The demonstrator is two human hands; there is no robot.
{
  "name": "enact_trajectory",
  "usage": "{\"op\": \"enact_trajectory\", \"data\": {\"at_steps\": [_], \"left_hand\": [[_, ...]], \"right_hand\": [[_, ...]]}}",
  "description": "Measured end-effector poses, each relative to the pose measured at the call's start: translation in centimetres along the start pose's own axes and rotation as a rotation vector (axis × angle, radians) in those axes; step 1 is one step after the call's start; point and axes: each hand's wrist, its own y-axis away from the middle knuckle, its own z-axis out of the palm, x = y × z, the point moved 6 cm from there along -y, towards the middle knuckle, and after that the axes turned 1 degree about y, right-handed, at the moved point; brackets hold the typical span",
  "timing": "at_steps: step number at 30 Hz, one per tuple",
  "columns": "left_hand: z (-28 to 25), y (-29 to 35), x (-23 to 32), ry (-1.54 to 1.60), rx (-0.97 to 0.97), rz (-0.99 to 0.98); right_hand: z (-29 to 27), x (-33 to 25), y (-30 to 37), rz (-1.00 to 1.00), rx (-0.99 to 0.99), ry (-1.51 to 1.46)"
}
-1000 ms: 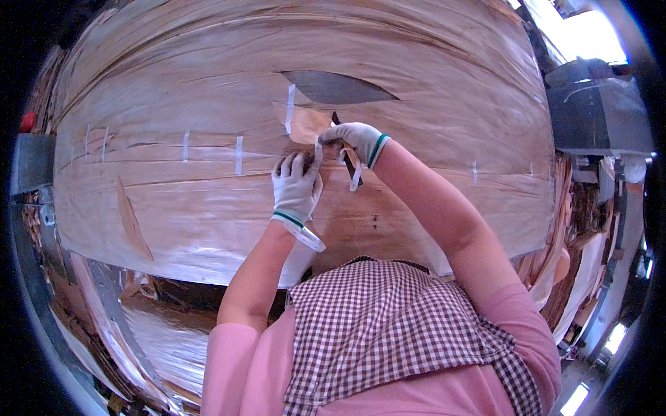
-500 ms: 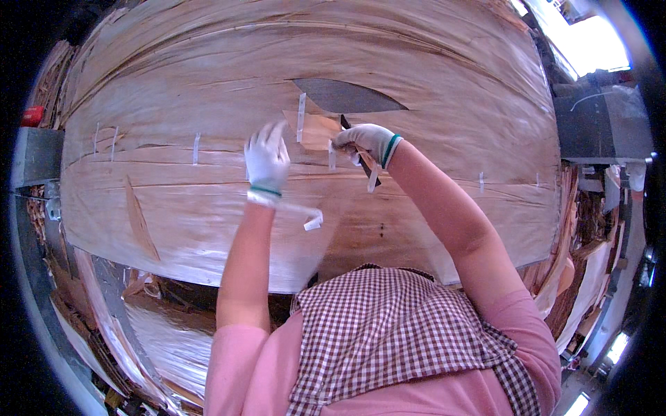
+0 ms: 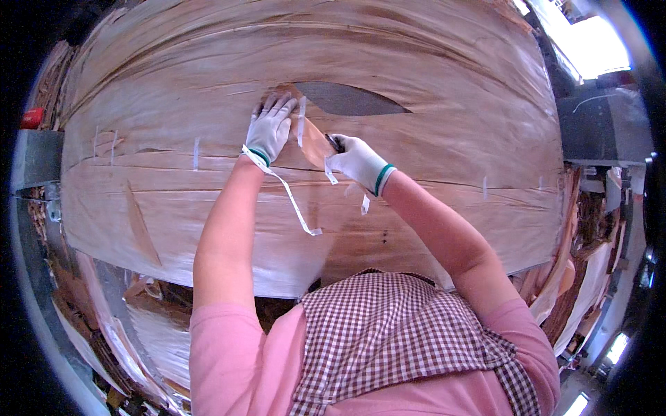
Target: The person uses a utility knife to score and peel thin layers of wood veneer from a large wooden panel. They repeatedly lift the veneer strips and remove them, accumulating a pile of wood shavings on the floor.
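Observation:
A broad sheet of thin wood veneer [image 3: 416, 149] lies in front of me, with a leaf-shaped gap [image 3: 350, 98] showing a dark grey surface. My left hand [image 3: 270, 127], white-gloved, lies flat with fingers out on the veneer, left of the gap. From its wrist trails a long white tape strip [image 3: 294, 206]. Beside it sits an orange-brown veneer piece [image 3: 313, 144], crossed by a short tape strip [image 3: 301, 120]. My right hand [image 3: 357, 161], also gloved, is closed round a slim black knife-like tool [image 3: 334, 143] at this piece's right edge; most of the tool is hidden.
More tape strips [image 3: 196, 153] bridge seams in the sheet. A narrow split [image 3: 141, 225] runs at the left. Stacked veneer scraps [image 3: 586, 270] stand beyond the right edge. Grey blocks flank the sheet, one on the left [image 3: 40, 159] and one on the right [image 3: 600, 125].
My left hand has come down flat beside the veneer piece. My right hand has shifted slightly down, and the black tool now points differently. The piece looks narrower, partly under the left hand.

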Motion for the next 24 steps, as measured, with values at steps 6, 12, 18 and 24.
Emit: {"op": "enact_trajectory", "data": {"at_steps": [6, 12, 18, 24], "left_hand": [[0.2, 0.1, -0.1, -0.021, 0.027, 0.009], [-0.2, 0.5, -0.4, 0.056, 0.090, -0.004], [-0.6, 0.2, 0.2, 0.002, 0.066, -0.011], [-0.7, 0.7, -0.1, 0.056, 0.097, -0.063]], "right_hand": [[1.6, 0.2, 0.9, -0.032, 0.020, 0.147], [-1.4, 2.1, -0.3, 0.233, -0.035, -0.203], [-4.4, 4.6, -2.6, 0.417, -0.175, -0.729], [-6.2, 4.0, -2.7, 0.423, -0.151, -0.725]]}}
